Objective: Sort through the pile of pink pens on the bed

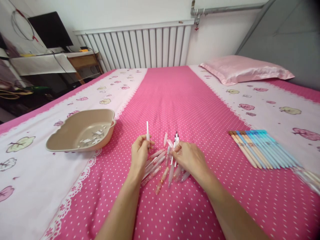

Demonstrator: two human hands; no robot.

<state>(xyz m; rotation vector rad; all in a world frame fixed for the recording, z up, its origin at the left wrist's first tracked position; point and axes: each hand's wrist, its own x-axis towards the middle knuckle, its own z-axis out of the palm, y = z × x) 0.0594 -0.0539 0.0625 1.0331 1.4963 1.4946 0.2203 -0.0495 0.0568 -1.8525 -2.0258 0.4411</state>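
Observation:
My left hand (139, 149) is closed around a slim white pen part (147, 129), held upright with its top above the fingers. To its right, my right hand (192, 157) pinches a clear pinkish pen piece (170, 144) between thumb and fingers, though its exact kind is hard to make out. Under and between both hands lies a loose pile of clear and pink pen barrels (156, 163). Several white refills with dark tips (176, 136) stick out beyond my right fingers. One pink pen piece (165, 139) lies apart at the far side of the pile.
A beige basin (57, 141) with small white pieces inside stands at the left. On the right, blue and beige pens (260, 150) lie in a neat row, with clear-wrapped pens (310, 178) beside them. A pink pillow (247, 68) rests at the back of the bed.

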